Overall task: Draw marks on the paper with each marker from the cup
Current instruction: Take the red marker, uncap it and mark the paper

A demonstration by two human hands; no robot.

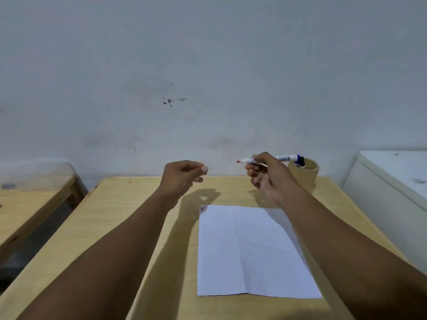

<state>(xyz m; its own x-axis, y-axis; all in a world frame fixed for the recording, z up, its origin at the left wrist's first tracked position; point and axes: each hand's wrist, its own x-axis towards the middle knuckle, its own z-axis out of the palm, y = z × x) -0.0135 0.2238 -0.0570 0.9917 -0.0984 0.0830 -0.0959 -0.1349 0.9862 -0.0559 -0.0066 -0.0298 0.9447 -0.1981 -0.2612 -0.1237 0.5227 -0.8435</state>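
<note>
My right hand (pixel 265 174) grips a white marker (pixel 284 158) held level above the table's far edge, its bare red tip pointing left. My left hand (pixel 182 176) is raised to the left of that tip, fingers pinched on what looks like the marker's red cap (pixel 199 167), mostly hidden. The white paper (pixel 249 250) lies flat on the wooden table (pixel 138 215) below both hands, with a few short marks (pixel 203 208) at its far left corner. A tan cup (pixel 307 175) stands behind my right hand and holds a blue-capped and a black-capped marker (pixel 300 161).
A plain wall rises right behind the table. A second wooden table (pixel 30 211) stands to the left across a gap. A white cabinet or appliance (pixel 392 181) sits close on the right.
</note>
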